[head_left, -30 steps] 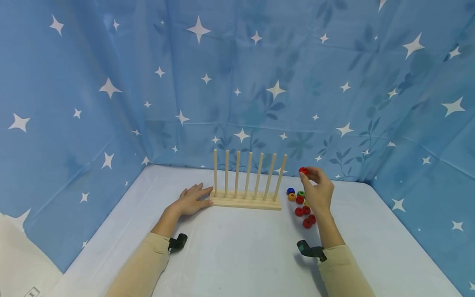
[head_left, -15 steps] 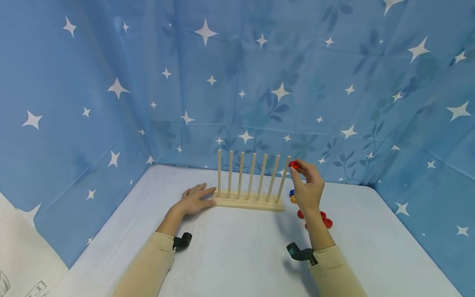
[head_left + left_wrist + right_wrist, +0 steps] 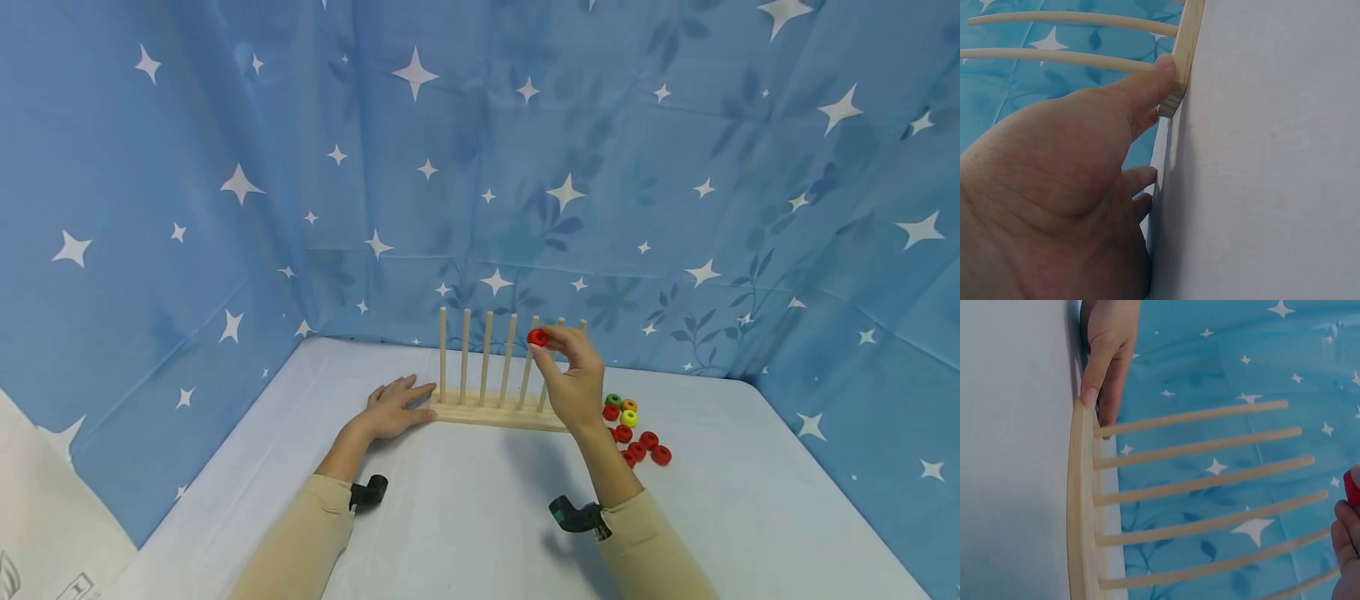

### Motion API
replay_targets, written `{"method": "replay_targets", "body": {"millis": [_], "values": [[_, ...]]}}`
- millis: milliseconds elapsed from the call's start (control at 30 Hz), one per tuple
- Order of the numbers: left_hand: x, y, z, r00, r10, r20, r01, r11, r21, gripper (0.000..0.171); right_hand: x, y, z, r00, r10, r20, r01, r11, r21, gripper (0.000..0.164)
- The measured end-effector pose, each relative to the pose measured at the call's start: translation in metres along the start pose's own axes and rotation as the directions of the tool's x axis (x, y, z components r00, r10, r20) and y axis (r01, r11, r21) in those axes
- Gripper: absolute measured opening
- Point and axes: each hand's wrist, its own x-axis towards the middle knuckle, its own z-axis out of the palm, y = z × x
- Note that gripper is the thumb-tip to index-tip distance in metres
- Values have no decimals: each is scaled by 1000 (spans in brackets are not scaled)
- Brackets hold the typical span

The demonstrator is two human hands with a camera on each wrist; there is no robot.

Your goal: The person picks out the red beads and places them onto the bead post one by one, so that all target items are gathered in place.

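Between thumb and fingertips my right hand [image 3: 576,379] pinches a red bead [image 3: 537,337] with a hole in it. It holds the bead in the air near the tops of the right-hand pegs, overlapping them in the head view. The wooden peg rack [image 3: 480,412] has a row of several upright pegs on a long flat base. At its left end my left hand [image 3: 388,411] grips the base, thumb on the front and index finger behind, other fingers spread by the table. The left wrist view shows that thumb [image 3: 1154,78] on the base end.
Loose beads lie right of the rack: several red beads [image 3: 649,440], a green bead [image 3: 613,400], an orange bead [image 3: 629,405] and a yellow bead [image 3: 628,419]. My right forearm hides part of that area. A blue star-patterned curtain [image 3: 480,208] stands behind the white table [image 3: 450,508].
My right hand has carried the red bead leftward from above the loose beads, past the rightmost peg, to the pegs on the rack's right side. The left hand stays on the rack.
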Motion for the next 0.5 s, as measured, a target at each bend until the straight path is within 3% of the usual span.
{"method": "replay_targets", "body": {"millis": [500], "values": [[2,-3,1,1000,-9,-3,10,1000,18,66,9,-11,40,995,-19,103,21,1000,-18,26]]}}
